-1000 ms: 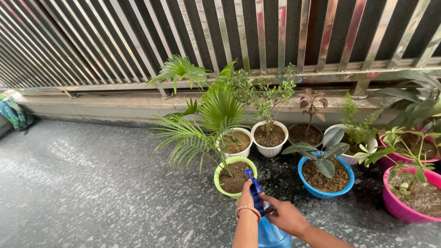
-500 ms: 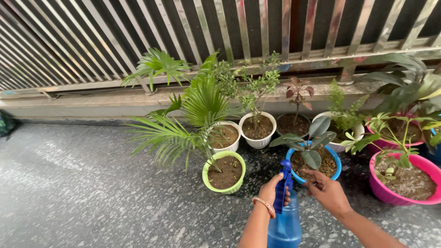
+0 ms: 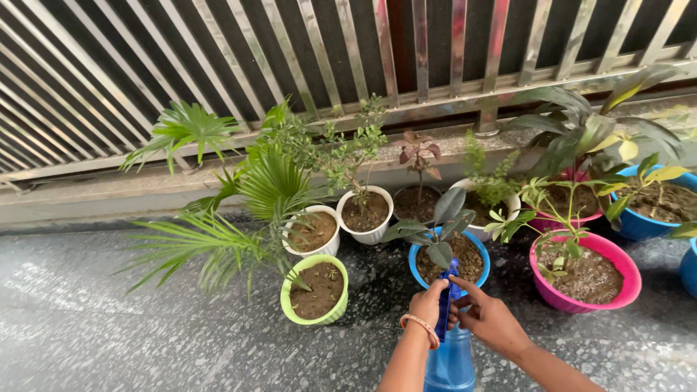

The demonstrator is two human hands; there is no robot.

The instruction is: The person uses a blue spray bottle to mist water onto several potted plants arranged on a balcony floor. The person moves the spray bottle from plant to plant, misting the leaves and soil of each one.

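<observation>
A blue spray bottle [image 3: 449, 363] with a dark blue trigger head [image 3: 445, 301] stands low in the middle of the head view. My left hand [image 3: 427, 305], with a bangle on its wrist, grips the bottle's neck. My right hand [image 3: 488, 319] rests its fingers on the trigger head from the right. The nozzle points at a blue pot [image 3: 420, 274] holding a broad-leaved plant [image 3: 439, 225]. A green pot [image 3: 332, 311] with a palm sits to the left.
Several more potted plants stand along a low ledge: white pots [image 3: 375, 234], a pink pot [image 3: 623, 289], a blue pot [image 3: 642, 225] at the right. A metal railing [image 3: 421, 51] runs behind them. Speckled grey floor [image 3: 109, 327] spreads to the left.
The view has shifted right along the row of pots. My hands and the bottle moved from the green pot over to the blue pot, and my right hand closed in on the trigger head.
</observation>
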